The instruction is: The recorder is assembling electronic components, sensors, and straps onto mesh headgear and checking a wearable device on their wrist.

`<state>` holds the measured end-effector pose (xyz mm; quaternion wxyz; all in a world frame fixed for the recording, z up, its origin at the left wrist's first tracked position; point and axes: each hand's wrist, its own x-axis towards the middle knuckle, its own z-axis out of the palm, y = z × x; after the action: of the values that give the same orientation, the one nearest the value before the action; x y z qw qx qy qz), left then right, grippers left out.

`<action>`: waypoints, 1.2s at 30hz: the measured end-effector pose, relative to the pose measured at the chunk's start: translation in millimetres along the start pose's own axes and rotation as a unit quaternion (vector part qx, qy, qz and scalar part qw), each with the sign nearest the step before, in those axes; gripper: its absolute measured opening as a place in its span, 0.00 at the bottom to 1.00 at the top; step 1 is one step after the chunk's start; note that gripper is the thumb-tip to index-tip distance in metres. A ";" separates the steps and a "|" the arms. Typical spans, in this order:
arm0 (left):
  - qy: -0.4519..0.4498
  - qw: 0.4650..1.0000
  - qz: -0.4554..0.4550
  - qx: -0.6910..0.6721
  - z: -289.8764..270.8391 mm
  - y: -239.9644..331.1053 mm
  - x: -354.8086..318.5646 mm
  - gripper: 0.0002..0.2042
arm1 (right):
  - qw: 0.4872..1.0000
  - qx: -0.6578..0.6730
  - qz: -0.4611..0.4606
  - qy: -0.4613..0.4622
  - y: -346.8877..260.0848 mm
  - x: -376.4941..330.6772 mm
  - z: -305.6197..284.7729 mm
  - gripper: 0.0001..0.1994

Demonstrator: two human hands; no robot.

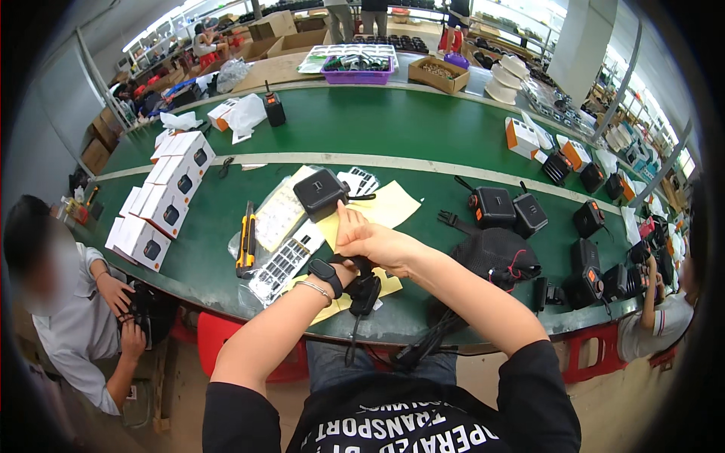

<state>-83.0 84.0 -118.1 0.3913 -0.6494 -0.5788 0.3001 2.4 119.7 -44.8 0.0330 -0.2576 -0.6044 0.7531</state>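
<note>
My right hand (366,240) reaches in from the right, some fingers stretched forward and the thumb side bent over a dark strap-like piece beside my left hand. What it pinches is hidden. My left hand (347,270) lies under it, its fingers covered; a black smartwatch (325,276) and a bracelet (314,291) are on that wrist. Close below the hands is a black device (365,295) with a cable hanging over the table edge. Just beyond my right fingertips sits a black box-shaped device (321,192) with a wrist loop, on yellow paper (389,208).
White boxes (170,198) are stacked left; a yellow-black utility knife (246,245) and sticker sheets (281,266) lie nearer. A black mesh bag (495,257) and several black devices (495,206) stand right. People sit at both sides, one with hands (124,321) on a dark object.
</note>
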 end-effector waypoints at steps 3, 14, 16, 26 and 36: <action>-0.010 1.000 0.013 0.008 0.6 3.8 -0.2 0.17 | 0.999 -0.022 -0.008 0.032 -5.2 3.8 8.3 0.18; -0.038 0.997 0.044 0.059 -3.9 17.8 3.5 0.17 | 0.950 -0.297 0.064 0.067 -41.7 6.1 49.3 0.29; -0.054 0.993 0.062 0.083 -8.8 15.0 5.3 0.16 | 0.896 -0.428 0.038 0.111 -40.5 -3.4 59.6 0.23; 0.012 0.972 0.010 0.236 13.7 39.6 3.1 0.08 | 0.597 -0.668 -0.306 0.322 56.6 25.9 53.5 0.18; -0.244 0.942 -0.108 -0.203 -1.9 2.1 70.7 0.15 | 0.790 -0.390 -0.294 0.370 0.2 -80.1 84.0 0.14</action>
<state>-69.7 153.4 -114.4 0.1287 -0.5555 -0.7719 0.2813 35.9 15.7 -5.6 0.3710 -0.3176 -0.8347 0.2546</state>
